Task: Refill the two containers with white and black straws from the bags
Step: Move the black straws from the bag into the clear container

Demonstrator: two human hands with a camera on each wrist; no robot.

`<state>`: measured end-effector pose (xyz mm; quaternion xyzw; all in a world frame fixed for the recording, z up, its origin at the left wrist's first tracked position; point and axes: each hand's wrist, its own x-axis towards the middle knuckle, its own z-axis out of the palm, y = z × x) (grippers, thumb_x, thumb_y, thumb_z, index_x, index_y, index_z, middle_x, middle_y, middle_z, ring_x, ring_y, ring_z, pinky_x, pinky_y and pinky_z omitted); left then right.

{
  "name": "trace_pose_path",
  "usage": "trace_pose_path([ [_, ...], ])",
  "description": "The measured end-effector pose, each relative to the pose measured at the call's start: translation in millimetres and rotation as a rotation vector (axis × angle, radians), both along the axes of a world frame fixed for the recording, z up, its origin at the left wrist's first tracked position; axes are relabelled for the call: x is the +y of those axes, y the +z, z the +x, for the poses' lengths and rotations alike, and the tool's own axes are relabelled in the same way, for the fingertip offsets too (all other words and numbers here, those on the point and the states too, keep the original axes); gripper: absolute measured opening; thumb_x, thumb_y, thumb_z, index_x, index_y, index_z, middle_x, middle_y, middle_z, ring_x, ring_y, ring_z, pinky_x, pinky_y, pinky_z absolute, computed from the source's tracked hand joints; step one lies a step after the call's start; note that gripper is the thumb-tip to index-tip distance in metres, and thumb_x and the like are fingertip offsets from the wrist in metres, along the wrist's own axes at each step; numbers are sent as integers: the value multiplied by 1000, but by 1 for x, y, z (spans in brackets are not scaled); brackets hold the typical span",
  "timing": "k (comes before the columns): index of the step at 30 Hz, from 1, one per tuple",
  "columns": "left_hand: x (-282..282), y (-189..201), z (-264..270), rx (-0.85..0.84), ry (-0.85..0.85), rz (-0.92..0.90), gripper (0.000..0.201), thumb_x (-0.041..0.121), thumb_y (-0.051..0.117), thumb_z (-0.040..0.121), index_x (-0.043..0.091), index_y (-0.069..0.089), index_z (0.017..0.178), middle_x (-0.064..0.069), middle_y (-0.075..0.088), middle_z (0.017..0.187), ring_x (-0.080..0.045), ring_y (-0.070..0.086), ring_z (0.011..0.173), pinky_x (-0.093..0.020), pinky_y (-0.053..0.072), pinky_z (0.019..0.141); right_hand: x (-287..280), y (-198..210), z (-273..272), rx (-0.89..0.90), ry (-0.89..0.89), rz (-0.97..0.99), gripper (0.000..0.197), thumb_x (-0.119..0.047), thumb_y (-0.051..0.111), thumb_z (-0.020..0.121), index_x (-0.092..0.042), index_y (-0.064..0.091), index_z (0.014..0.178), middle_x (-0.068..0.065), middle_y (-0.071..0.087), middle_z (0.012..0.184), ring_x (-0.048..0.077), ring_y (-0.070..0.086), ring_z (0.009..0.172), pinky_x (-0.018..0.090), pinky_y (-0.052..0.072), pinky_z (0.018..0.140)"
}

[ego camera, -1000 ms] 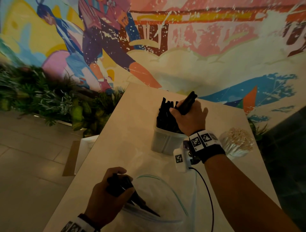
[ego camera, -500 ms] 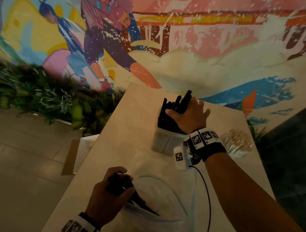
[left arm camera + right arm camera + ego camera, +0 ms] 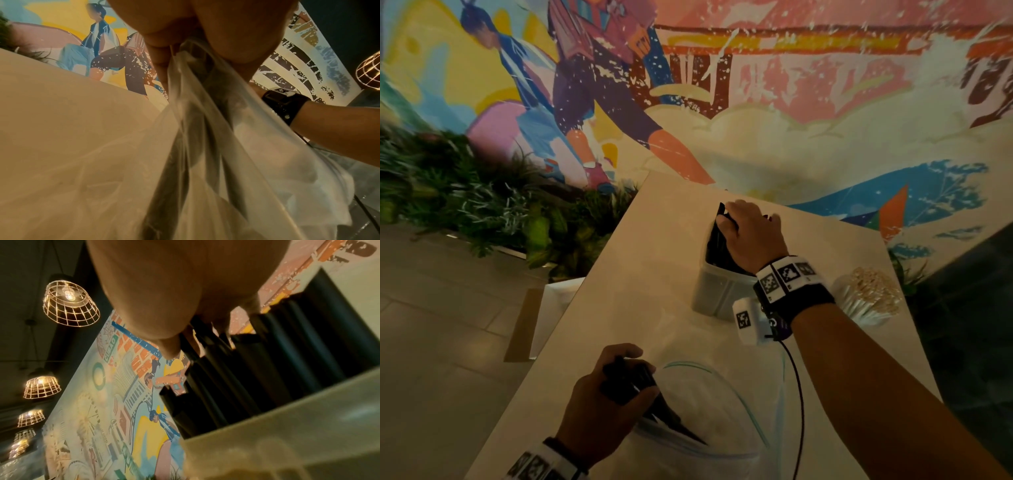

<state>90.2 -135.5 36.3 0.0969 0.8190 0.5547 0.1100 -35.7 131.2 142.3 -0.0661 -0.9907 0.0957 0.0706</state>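
Now, step in hand: seating a batch of black straws in their container, judged from the right hand's place on top of the bundle.
Right hand (image 3: 751,236): lies over the tops of the black straws (image 3: 717,245), fingers mostly straight and spread across them, pressing down; nothing looks pinched.
Container (image 3: 717,294): translucent tub directly under the right palm, standing on the table (image 3: 640,281); the straws stand nearly upright in it, their ends uneven in the right wrist view.
Left hand (image 3: 606,407): near the body, fingers curled round a bunch of black straws together with the neck of the clear bag (image 3: 709,411).
Bag contents: dark straws run down from the left fist inside the film; how many are left I cannot tell.
White straws (image 3: 869,298): already standing in a second holder just right of the right wrist.
Doing it well: press evenly with flat fingers so the tall ends drop level.
Tub care: push straight down, since a sideways shove could tip the light tub.
Bag care: keep the left grip firm, so the loose bunch does not slide back into the bag.
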Motion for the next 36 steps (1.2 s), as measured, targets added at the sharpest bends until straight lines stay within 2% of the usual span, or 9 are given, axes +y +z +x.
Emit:
trace_pose_path([
  [5, 1, 1, 0, 12, -1, 3, 62, 2, 80, 66, 49, 48, 91, 20, 72, 89, -3, 70, 72, -16, 56, 69, 2, -6, -6, -152, -41, 125, 48, -44, 17, 100, -23, 26, 143, 6, 20, 153, 30, 15, 141, 57, 16, 110],
  [12, 0, 1, 0, -14, 2, 16, 56, 16, 82, 62, 48, 48, 93, 18, 72, 89, -6, 70, 74, -26, 59, 70, -2, -16, -4, -170, -91, 188, 60, -56, 11, 97, -27, 14, 149, 5, 7, 159, 35, 3, 145, 63, 8, 112],
  [16, -1, -1, -1, 2, -13, -11, 60, 6, 80, 67, 49, 47, 94, 19, 72, 90, -4, 70, 75, -28, 59, 72, -9, -14, 4, -121, -70, 204, 58, -55, 17, 96, -24, 25, 145, 8, 17, 156, 35, 12, 143, 62, 12, 112],
  [20, -3, -1, 0, 7, -16, -11, 59, 8, 80, 68, 48, 47, 95, 19, 71, 89, -4, 69, 74, -25, 58, 70, -32, 17, 55, 352, 32, -366, 52, -56, 44, 88, -20, 59, 122, 0, 63, 121, 16, 56, 112, 31, 42, 96],
  [22, -2, -1, 0, 19, -20, -14, 58, 9, 80, 68, 47, 46, 96, 20, 71, 88, -3, 69, 74, -24, 58, 70, -45, 27, 97, 0, 130, -637, 33, -43, 63, 86, -24, 63, 113, -7, 68, 102, 7, 63, 92, 20, 47, 82],
  [26, 4, 1, -2, 38, -45, -35, 61, 11, 81, 67, 49, 45, 97, 26, 69, 90, 3, 67, 73, -19, 56, 70, -56, -13, 147, -752, 391, -348, 52, -23, 67, 83, -28, 50, 132, -6, 65, 114, 13, 62, 97, 30, 52, 88],
  [31, 11, 9, -2, 42, -106, -43, 59, 34, 82, 61, 49, 42, 101, 31, 64, 95, 4, 66, 75, -20, 57, 71, -57, -67, 167, -920, 343, -487, 90, -25, 75, 78, -35, 19, 148, 1, 50, 137, 21, 53, 118, 34, 46, 99],
  [34, 14, 14, 0, 68, -136, -47, 66, 79, 64, 48, 54, 41, 104, 32, 60, 103, 5, 65, 78, -14, 54, 67, -69, -90, 171, -770, 345, -449, 103, -38, 75, 77, -35, 2, 150, 1, 39, 146, 24, 43, 129, 38, 39, 106],
  [36, 14, 16, 0, 76, -181, -50, 69, 85, 57, 51, 51, 41, 108, 30, 55, 112, 4, 63, 85, -18, 55, 71, -80, -99, 170, -596, 339, -476, 90, -44, 69, 77, -34, 14, 147, -1, 48, 136, 25, 52, 118, 40, 45, 98],
])
